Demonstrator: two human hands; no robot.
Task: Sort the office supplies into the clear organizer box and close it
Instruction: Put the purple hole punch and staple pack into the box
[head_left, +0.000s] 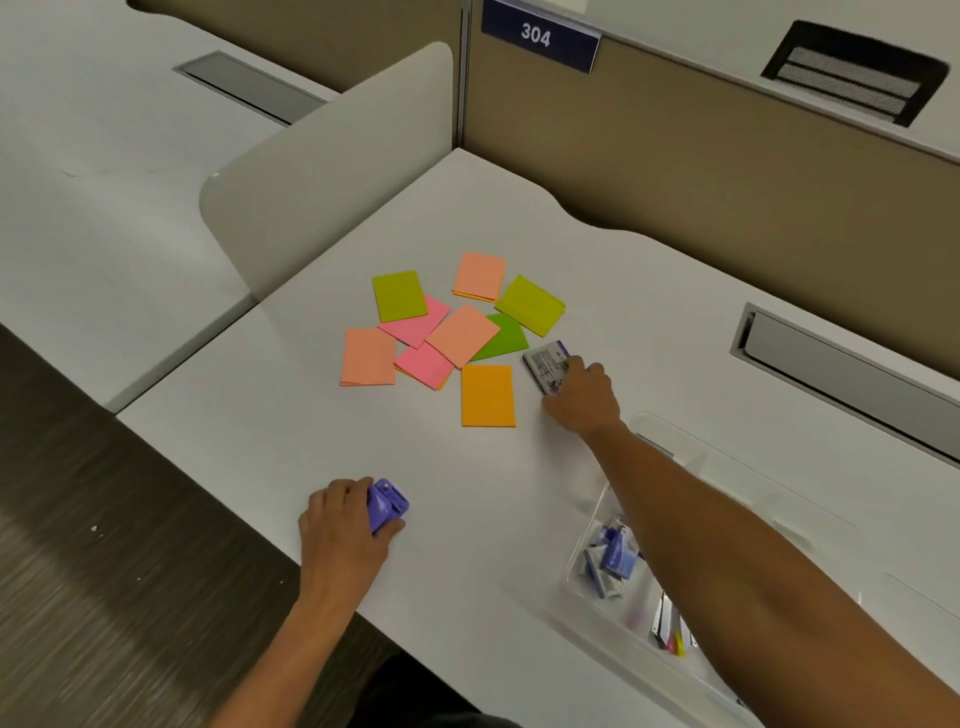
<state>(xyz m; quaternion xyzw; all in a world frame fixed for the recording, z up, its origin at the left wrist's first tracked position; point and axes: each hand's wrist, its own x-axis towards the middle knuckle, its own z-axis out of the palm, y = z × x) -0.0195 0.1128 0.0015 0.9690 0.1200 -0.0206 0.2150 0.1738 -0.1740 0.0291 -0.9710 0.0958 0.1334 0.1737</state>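
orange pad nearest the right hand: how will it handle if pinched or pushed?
The orange pad lies flat and thin on the desk, so it probably slides when pushed and is hard to pinch by an edge. It looks like stacked paper: likely light, somewhat bendy, not fragile. Flat, so it should not roll or tip.

matt paper notes (488, 395), desk (260, 415) — smooth laminate

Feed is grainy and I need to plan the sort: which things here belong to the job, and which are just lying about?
Job:
- sticky pads
- purple punch, in left hand
- small packet, under right hand
- clear box, already holding small supplies

Lying about:
- 304 sign
- desk divider
- cable slot
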